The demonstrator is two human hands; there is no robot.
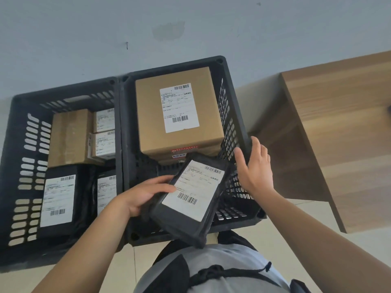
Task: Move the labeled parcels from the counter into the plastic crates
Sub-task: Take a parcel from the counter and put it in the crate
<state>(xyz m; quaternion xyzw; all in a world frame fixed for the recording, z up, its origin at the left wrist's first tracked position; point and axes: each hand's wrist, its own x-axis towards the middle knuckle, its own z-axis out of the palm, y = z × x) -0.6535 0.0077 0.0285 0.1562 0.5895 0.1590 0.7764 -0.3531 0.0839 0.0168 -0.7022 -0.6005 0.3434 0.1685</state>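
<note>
Head view, looking steeply down.
My one wide camera sits close above two black crates on the floor, the wall ahead, a wooden counter at right.

Black labeled parcel tilted above right crate.

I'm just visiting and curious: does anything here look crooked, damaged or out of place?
Nothing looks damaged or spilled. The only thing askew is the black parcel, tilted over the right crate because the left hand holds it in mid-move. The boxes in both crates lie flat. The right hand rests on the crate's rim.
</note>
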